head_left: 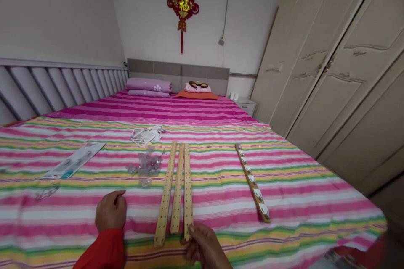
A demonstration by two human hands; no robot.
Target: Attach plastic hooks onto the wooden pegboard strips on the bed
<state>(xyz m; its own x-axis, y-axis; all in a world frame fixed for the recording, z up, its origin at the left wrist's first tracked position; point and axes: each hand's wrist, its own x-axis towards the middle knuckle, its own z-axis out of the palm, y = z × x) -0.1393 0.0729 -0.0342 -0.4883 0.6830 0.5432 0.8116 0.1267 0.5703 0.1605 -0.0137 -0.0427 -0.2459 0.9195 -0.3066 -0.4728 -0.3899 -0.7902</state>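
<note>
Three pale wooden strips with rows of small holes lie lengthwise on the striped bed sheet: a left strip (166, 201), a middle strip (178, 197) and a right strip (187, 176). My right hand (203, 243) pinches the near end of the right strip between thumb and fingers. To the left of the strips, my left hand (111, 211) rests on the sheet in a loose fist, with nothing visible in it. Just beyond it is a pile of small clear plastic pieces (148, 164). Farther right lies a wooden strip with white hooks (251, 178) in a row.
A flat clear package (75, 160) lies at the left, with a thin clear item (47, 191) below it. Crumpled plastic wrappers (147, 134) are behind the pieces. Folded bedding (148, 85) sits by the headboard (158, 67). A wardrobe (315, 71) stands along the right.
</note>
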